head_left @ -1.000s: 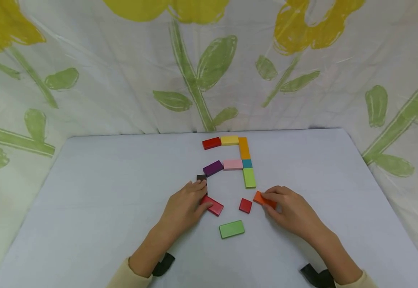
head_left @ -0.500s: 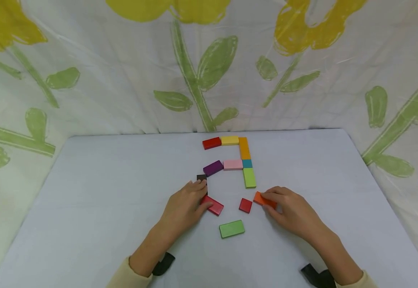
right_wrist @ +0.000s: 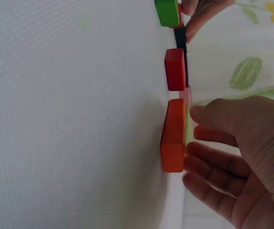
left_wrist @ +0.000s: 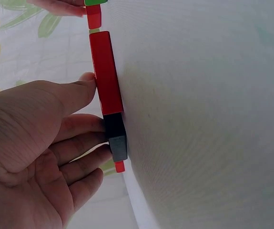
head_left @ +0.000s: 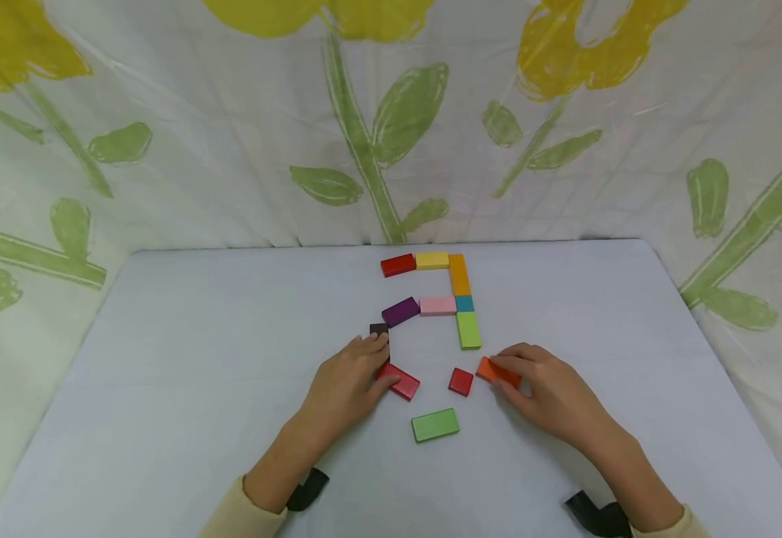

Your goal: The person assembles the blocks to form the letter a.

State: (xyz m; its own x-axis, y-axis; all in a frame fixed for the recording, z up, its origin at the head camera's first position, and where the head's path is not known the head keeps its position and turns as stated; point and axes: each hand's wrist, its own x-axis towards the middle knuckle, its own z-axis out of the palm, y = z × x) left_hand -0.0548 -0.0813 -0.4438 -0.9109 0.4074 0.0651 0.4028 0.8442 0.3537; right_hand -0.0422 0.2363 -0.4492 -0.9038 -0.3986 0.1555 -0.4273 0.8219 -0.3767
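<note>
My left hand point(head_left: 347, 377) rests on two blocks at the middle of the table. Its fingertips touch the top of the black block point(left_wrist: 116, 137), while the thumb touches the red block point(left_wrist: 106, 71) beside it. My right hand point(head_left: 555, 388) lies on the orange block point(right_wrist: 174, 138), with its fingers and thumb on or close to the top and not wrapped round it. Between the hands sits a small red block point(head_left: 460, 382). Nearer the front is a green block point(head_left: 435, 425). All blocks lie flat, and the left hand partly hides the black one.
Behind the hands runs a curved line of blocks: dark red point(head_left: 398, 265), yellow point(head_left: 432, 260), amber point(head_left: 459, 275), teal point(head_left: 464, 303), lime point(head_left: 468, 330), pink point(head_left: 437, 305) and purple point(head_left: 401, 311). A flowered curtain point(head_left: 229, 149) hangs at the back edge of the white table point(head_left: 196, 359).
</note>
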